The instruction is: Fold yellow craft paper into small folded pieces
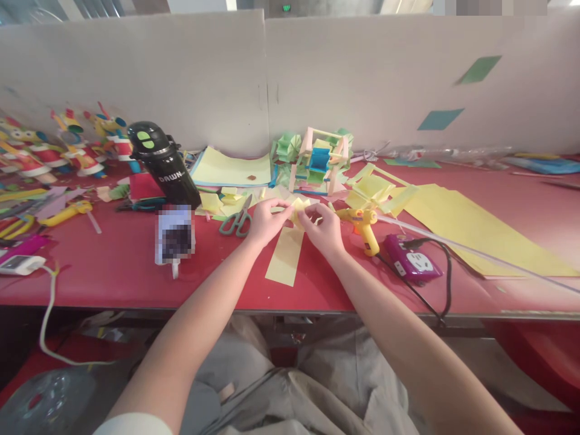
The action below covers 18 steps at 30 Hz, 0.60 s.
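Observation:
Between my two hands is a small folded piece of yellow paper (299, 208). My left hand (268, 222) pinches its left side with thumb and forefinger. On the other side my right hand (322, 228) grips it with bent fingers, which partly cover it. Just below, a flat pale yellow paper strip (285, 257) lies on the red table and runs towards me. Green-handled scissors (237, 224) rest left of my left hand. A yellow hot glue gun (365, 228) lies right of my right hand.
A black bottle (164, 163) stands behind a phone (174, 235) on the left. At the back sits a paper-and-stick model (319, 160). Yellow sheets (480, 235) and a purple power socket (414, 261) with a black cord are on the right. Paper figures (77, 145) crowd the far left.

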{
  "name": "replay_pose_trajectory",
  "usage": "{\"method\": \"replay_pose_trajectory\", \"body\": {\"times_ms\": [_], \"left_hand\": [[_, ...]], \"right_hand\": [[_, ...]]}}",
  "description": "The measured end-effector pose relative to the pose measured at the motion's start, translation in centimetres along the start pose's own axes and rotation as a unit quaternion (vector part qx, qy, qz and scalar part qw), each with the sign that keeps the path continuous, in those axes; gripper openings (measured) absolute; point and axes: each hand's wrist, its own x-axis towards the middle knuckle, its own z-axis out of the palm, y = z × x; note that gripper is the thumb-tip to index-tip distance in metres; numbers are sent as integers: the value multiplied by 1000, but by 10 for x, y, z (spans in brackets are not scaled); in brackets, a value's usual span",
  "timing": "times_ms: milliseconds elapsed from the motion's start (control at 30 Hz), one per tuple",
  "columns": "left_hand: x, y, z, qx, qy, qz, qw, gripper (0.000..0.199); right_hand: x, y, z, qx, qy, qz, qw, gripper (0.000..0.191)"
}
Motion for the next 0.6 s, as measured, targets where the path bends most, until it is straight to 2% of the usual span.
{"method": "replay_pose_trajectory", "body": {"times_ms": [100, 300, 500, 600], "left_hand": [[-2, 2, 2, -6, -25, -10, 1000, 15], [-4, 6, 2, -63, -65, -51, 995, 14], [-5, 9, 2, -127, -62, -111, 984, 29], [-4, 11, 3, -109, -56, -129, 984, 26]], "right_hand": [[1, 2, 0, -9, 12, -2, 1000, 15], [-1, 0, -2, 13, 10, -3, 1000, 13], [-1, 1, -3, 10, -8, -33, 999, 10], [-1, 2, -2, 1, -6, -54, 999, 10]]}}
